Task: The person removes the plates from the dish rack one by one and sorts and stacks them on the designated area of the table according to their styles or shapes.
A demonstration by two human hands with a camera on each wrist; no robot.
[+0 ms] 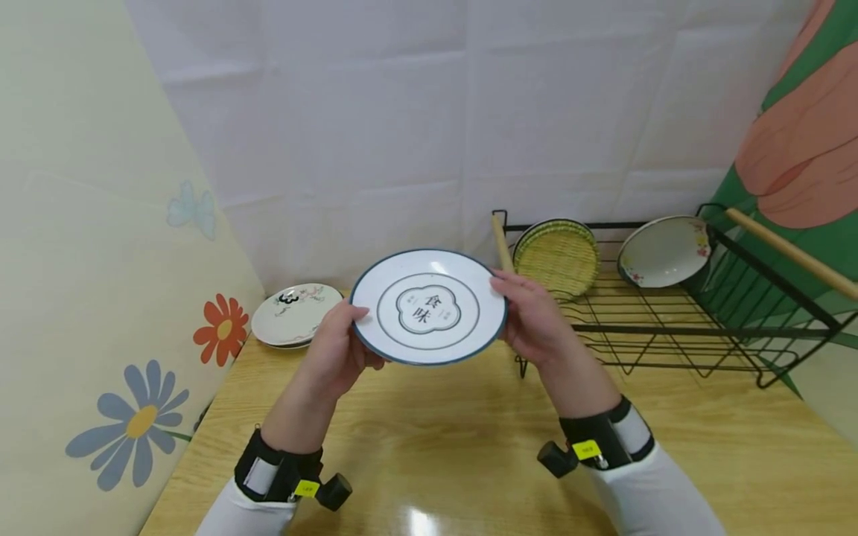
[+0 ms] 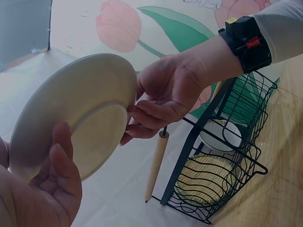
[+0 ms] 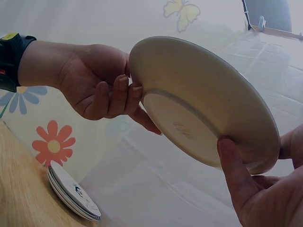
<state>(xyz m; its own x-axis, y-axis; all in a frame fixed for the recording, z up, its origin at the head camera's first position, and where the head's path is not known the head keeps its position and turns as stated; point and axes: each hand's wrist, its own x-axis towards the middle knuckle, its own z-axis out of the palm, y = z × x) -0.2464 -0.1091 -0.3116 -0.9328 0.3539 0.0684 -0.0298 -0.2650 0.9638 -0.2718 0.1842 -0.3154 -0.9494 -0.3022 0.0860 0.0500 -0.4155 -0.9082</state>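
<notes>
Pale wall with big painted flowers (image 1: 60, 223): we see it at the far left.
Pile of round white plates with black and pink drawings (image 1: 295, 316): we see it at the back of the shiny, light wooden worktop (image 1: 429, 432), beside that wall.
Left hand (image 1: 338, 342): we see it holding the plate's left edge, thumb on top, fingers under it.
Round white plate with a blue rim and black writing in a flower shape (image 1: 429, 305): we see it held up above the worktop, between both hands.
Right hand (image 1: 536, 320): we see it gripping the other edge, thumb on top too.
Black wire rack with wooden handles (image 1: 670, 329): we see it on the right.
Round yellow-green woven basket (image 1: 558, 262): we see it leaning in the rack's left part.
White bowl with bright flowers (image 1: 663, 253): we see it tipped up, right of the basket.
</notes>
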